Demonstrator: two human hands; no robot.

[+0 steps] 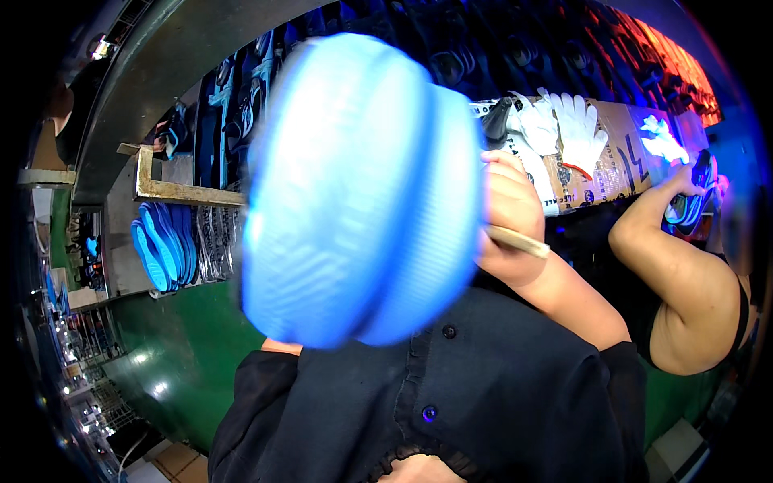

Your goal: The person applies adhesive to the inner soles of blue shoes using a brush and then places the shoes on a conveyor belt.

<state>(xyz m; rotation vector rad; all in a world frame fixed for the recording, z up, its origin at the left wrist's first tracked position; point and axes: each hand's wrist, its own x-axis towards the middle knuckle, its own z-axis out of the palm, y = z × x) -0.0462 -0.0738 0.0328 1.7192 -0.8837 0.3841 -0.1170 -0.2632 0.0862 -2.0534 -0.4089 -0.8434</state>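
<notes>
A large, blurred pair of light-blue shoe soles (346,193) fills the middle of my view, very close up. Their textured surfaces face me. Just right of them, my right hand (511,205) is closed around a pale wooden handle (519,241); the tool's working end is hidden behind the soles. My left hand is covered by the soles, and only a bit of that forearm (282,347) shows at their lower edge. What the left fingers hold cannot be made out.
More blue soles (165,245) stand in a row at left, below a worn metal bar (189,191). White gloves (578,129) lie on taped cardboard (608,165) at the far right. Dark shoes line the back rack. Another person's arm (680,266) holds a shoe (694,193).
</notes>
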